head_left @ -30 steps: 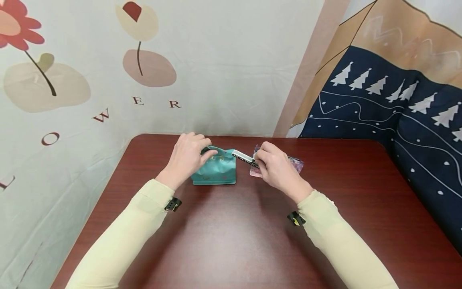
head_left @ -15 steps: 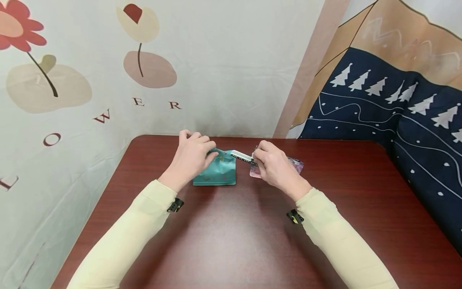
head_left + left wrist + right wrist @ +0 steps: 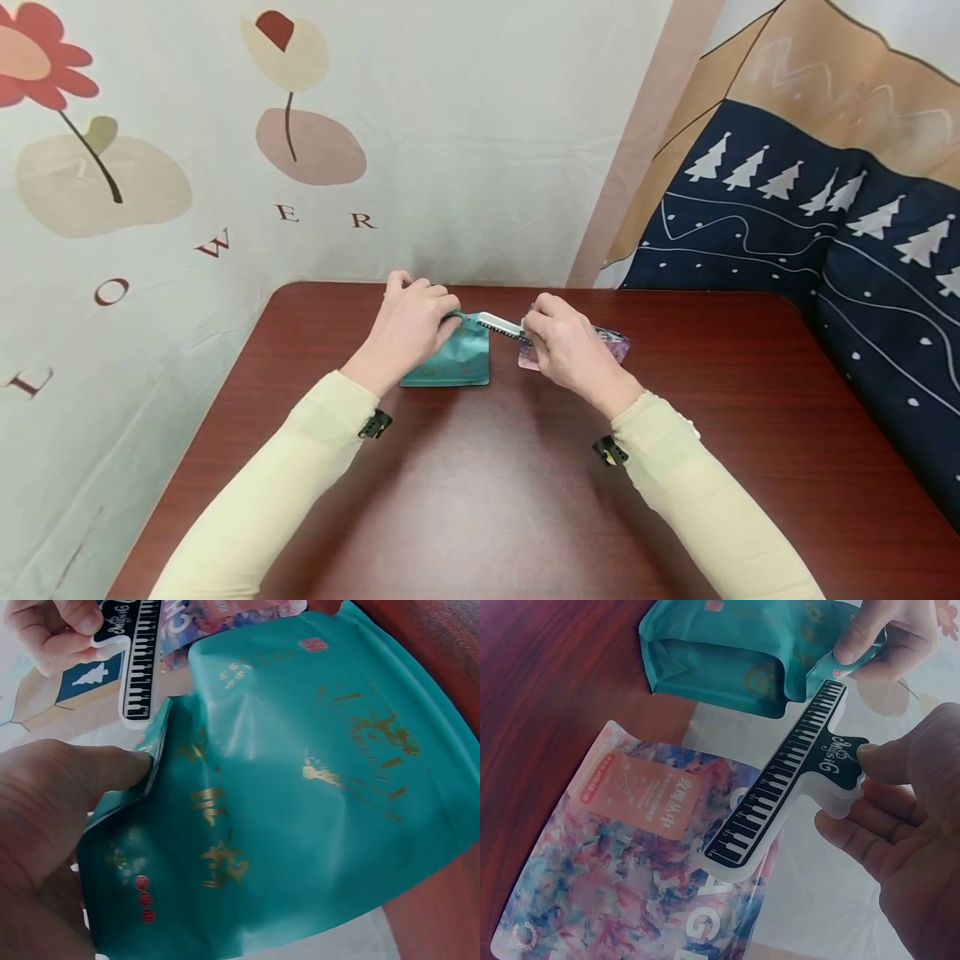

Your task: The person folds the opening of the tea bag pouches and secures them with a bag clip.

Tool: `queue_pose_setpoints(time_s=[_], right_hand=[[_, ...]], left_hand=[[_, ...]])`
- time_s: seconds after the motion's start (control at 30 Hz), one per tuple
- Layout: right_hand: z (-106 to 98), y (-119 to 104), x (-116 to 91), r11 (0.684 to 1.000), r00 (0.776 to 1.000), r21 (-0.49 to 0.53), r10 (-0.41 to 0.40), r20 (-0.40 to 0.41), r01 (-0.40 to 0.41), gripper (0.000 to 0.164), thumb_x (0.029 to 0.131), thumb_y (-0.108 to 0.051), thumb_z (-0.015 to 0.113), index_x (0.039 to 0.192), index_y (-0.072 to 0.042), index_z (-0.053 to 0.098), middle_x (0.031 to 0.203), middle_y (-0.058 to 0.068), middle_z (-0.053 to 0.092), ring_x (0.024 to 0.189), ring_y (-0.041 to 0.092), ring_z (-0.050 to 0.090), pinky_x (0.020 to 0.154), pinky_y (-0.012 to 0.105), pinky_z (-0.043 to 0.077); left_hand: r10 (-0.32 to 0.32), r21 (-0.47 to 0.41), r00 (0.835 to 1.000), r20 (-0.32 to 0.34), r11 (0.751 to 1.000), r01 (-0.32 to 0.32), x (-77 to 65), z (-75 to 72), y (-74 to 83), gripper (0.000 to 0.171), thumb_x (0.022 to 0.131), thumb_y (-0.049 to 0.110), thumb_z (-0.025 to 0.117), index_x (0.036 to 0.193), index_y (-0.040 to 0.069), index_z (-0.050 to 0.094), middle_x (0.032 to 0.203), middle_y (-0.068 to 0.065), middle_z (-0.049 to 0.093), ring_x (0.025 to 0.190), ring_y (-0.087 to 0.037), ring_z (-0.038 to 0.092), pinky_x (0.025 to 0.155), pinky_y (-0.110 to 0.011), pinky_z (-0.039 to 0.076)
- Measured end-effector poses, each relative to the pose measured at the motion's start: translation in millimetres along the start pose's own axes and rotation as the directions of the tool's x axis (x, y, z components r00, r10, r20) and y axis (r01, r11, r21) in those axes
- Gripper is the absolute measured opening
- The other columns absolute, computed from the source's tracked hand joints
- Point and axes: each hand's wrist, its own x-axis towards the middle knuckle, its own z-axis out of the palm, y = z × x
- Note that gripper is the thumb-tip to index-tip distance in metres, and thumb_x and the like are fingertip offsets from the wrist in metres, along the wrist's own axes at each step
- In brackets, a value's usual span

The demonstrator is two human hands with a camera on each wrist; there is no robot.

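Note:
A teal pouch bag (image 3: pixel 453 364) with gold lettering stands upright near the back of the table. My left hand (image 3: pixel 405 333) pinches its folded top edge between thumb and fingers; the left wrist view shows the thumb on the fold (image 3: pixel 154 761). My right hand (image 3: pixel 573 350) grips a bag clip (image 3: pixel 784 772) with a piano-keyboard pattern by its dark "Music" handle. The clip's far end points at the folded corner of the teal bag and lies very close to it; I cannot tell whether they touch.
A pink and purple patterned pouch bag (image 3: pixel 630 862) is behind and below my right hand, partly covered by it. The dark red table (image 3: pixel 465 500) ends at a pale fabric wall (image 3: pixel 465 167), with a navy tree-print cloth (image 3: pixel 787 217) on the right.
My left hand has slid a little to the right along the teal bag's top. The clip in my right hand has shifted slightly left toward the bag's corner.

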Motion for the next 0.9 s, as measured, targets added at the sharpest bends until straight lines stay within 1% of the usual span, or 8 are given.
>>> queue_pose_setpoints(time_s=[0.2, 0.4, 0.6, 0.73, 0.83, 0.9], right_hand=[[4, -1, 1, 1.000, 1.000, 0.014, 0.003, 0.006, -0.003, 0.014, 0.088, 0.012, 0.067, 0.086, -0.001, 0.070, 0.087, 0.008, 0.056, 0.080, 0.022, 0.054, 0.069, 0.033, 0.053], [10, -2, 1, 1.000, 1.000, 0.022, 0.002, -0.009, -0.001, 0.015, 0.086, 0.014, 0.067, 0.085, -0.001, 0.070, 0.086, 0.008, 0.057, 0.080, 0.022, 0.054, 0.068, 0.033, 0.053], [17, -5, 2, 0.999, 1.000, 0.033, 0.009, -0.018, -0.008, 0.015, 0.084, 0.013, 0.069, 0.087, -0.002, 0.071, 0.087, 0.007, 0.058, 0.081, 0.021, 0.055, 0.070, 0.032, 0.055], [20, -4, 2, 0.998, 0.999, 0.058, 0.026, -0.038, -0.024, 0.015, 0.087, 0.011, 0.064, 0.089, -0.002, 0.072, 0.089, 0.008, 0.060, 0.082, 0.021, 0.057, 0.073, 0.033, 0.056], [21, -3, 2, 0.996, 0.998, 0.085, 0.035, -0.049, -0.031, 0.015, 0.089, 0.010, 0.061, 0.090, -0.002, 0.071, 0.091, 0.010, 0.061, 0.083, 0.021, 0.058, 0.074, 0.034, 0.056], [22, -3, 3, 0.995, 0.998, 0.096, 0.039, -0.056, -0.033, 0.015, 0.091, 0.009, 0.060, 0.090, -0.002, 0.071, 0.092, 0.011, 0.061, 0.084, 0.022, 0.058, 0.075, 0.035, 0.055]], left_hand=[[-0.001, -0.043, 1.000, -0.020, 0.999, 0.001, -1.7, 5.2, -2.8, 0.009, 0.088, 0.010, 0.080, 0.082, 0.014, 0.075, 0.077, 0.002, 0.070, 0.070, -0.022, 0.055, 0.090, -0.052, 0.036], [0.007, -0.041, 1.000, -0.025, 0.999, -0.008, -2.7, 7.3, -4.6, 0.010, 0.089, 0.010, 0.079, 0.082, 0.015, 0.075, 0.079, 0.003, 0.072, 0.071, -0.021, 0.056, 0.090, -0.052, 0.036], [0.016, -0.048, 0.999, -0.037, 0.999, -0.017, -2.3, 8.8, -4.8, 0.010, 0.088, 0.011, 0.080, 0.081, 0.015, 0.074, 0.077, 0.003, 0.070, 0.069, -0.021, 0.054, 0.089, -0.051, 0.036], [0.016, -0.053, 0.999, -0.049, 0.998, -0.019, -1.2, 9.5, -5.1, 0.011, 0.087, 0.011, 0.080, 0.079, 0.015, 0.074, 0.074, 0.003, 0.069, 0.068, -0.021, 0.052, 0.087, -0.051, 0.036], [0.009, -0.058, 0.999, -0.036, 0.998, -0.011, -0.5, 7.8, -6.4, 0.009, 0.088, 0.011, 0.080, 0.082, 0.015, 0.075, 0.076, 0.002, 0.070, 0.069, -0.022, 0.052, 0.088, -0.051, 0.036], [0.000, -0.064, 1.000, -0.016, 0.998, -0.001, -0.5, 6.1, -8.3, 0.006, 0.088, 0.013, 0.080, 0.085, 0.015, 0.076, 0.079, 0.002, 0.071, 0.072, -0.022, 0.054, 0.088, -0.051, 0.036]])
